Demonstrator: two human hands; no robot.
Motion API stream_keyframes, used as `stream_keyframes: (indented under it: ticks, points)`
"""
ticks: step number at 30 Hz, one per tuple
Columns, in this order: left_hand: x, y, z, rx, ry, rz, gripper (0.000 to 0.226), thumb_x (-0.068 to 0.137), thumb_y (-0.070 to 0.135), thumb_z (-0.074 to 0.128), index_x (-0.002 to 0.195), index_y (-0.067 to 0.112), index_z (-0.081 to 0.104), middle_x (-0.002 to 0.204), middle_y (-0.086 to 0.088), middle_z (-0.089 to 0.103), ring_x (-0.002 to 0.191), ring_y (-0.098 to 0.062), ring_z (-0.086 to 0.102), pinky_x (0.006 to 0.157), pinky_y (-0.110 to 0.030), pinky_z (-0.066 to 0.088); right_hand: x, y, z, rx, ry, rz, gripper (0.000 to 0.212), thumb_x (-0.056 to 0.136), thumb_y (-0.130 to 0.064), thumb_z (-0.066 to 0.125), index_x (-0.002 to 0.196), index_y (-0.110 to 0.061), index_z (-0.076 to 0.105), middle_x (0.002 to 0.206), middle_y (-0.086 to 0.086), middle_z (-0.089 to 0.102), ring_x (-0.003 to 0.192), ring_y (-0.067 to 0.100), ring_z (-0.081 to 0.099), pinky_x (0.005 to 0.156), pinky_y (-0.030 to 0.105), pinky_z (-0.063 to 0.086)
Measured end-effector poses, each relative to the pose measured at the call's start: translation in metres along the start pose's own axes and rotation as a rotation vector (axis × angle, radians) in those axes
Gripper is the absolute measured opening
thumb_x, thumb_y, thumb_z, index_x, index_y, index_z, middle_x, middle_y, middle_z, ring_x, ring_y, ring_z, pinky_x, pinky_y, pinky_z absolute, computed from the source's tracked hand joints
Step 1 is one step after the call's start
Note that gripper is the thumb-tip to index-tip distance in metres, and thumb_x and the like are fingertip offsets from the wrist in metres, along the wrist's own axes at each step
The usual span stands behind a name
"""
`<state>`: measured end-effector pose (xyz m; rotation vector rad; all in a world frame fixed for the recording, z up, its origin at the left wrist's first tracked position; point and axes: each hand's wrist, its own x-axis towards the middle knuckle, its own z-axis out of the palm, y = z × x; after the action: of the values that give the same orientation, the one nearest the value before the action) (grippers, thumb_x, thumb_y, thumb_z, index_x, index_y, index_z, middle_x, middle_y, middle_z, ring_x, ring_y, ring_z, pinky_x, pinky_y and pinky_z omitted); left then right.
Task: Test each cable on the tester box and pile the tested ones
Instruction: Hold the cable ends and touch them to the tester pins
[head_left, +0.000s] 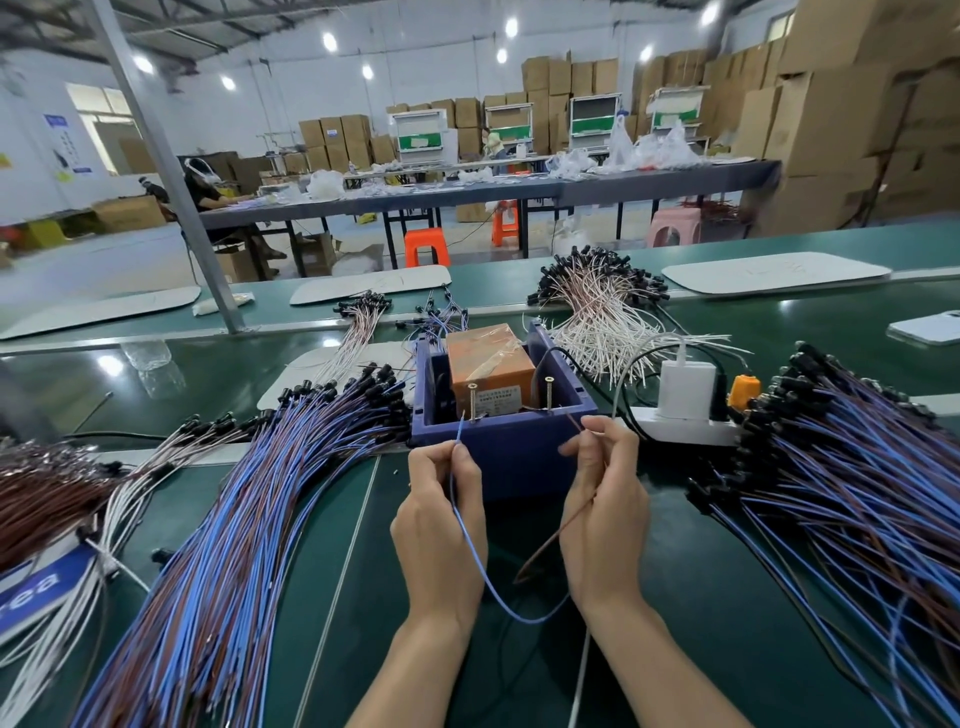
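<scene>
Green matting is spread over the desk (685, 639), which is set in a warehouse hall. At its middle the tester box (511, 457), a dark blue open-topped box, is placed just beyond both hands. A blue wire (467, 535) is pinched between the thumb and fingers of the left hand (441, 493), and its tip is raised close to the left screw (472, 402) on the box's near rim; whether contact is made cannot be told. A brown wire (550, 540) is pinched in the same way by the right hand (602, 493), with its tip held near the right screw (549, 395). Below the hands the blue wire is looped down and passed under the right wrist. Whether the two wires belong to one cable cannot be told.

Inside the box an orange block (488, 364) wrapped in clear tape is seated. A broad left pile (249, 519) of blue and brown cables with black end caps is fanned against the box's left side, and a similar right pile (857, 493) is spread well to the right. A white power strip (680, 421) is laid just beside the box, with a white charger (685, 387) and an orange plug (744, 389) fitted in it. Behind the box, white cables (597, 312) are heaped. Farther back, long tables, orange stools (426, 247) and stacked cardboard boxes (831, 104) are seen.
</scene>
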<state>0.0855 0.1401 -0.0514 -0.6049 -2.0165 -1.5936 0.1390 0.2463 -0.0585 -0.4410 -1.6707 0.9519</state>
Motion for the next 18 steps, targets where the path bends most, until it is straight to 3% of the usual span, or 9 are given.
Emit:
stream_keyframes:
  ticks: [8,13,18]
  points:
    - [0.0004,-0.0024,0.0014,0.014,-0.013,0.005,0.014,0.101,0.047,0.043,0.092,0.037,0.045,0.088,0.022,0.063,0.069,-0.011,0.062,0.059,-0.044,0.052,0.0011,-0.0013,-0.0009,0.003,-0.012,-0.025,0.012,0.107,-0.034,0.036,0.113,-0.042,0.043,0.096,-0.020,0.066,0.085,0.002,0.064,0.070,0.006,0.041]
    - [0.0000,-0.0044,0.0022,0.018,-0.022,-0.005,0.012,0.103,0.037,0.048,0.091,0.032,0.048,0.071,0.014,0.062,0.061,-0.013,0.058,0.058,-0.049,0.050,0.0005,-0.0007,-0.0010,0.001,-0.020,-0.047,0.011,0.107,-0.030,0.038,0.113,-0.037,0.045,0.096,-0.021,0.065,0.083,-0.002,0.063,0.069,0.004,0.039]
    - [0.0003,-0.0053,0.0027,0.005,-0.046,-0.019,0.014,0.102,0.037,0.047,0.092,0.029,0.050,0.067,0.012,0.062,0.059,-0.013,0.060,0.059,-0.049,0.051,0.0001,-0.0012,-0.0016,-0.003,-0.024,-0.053,0.011,0.107,-0.030,0.039,0.112,-0.037,0.046,0.096,-0.020,0.066,0.082,0.000,0.063,0.069,0.004,0.039]
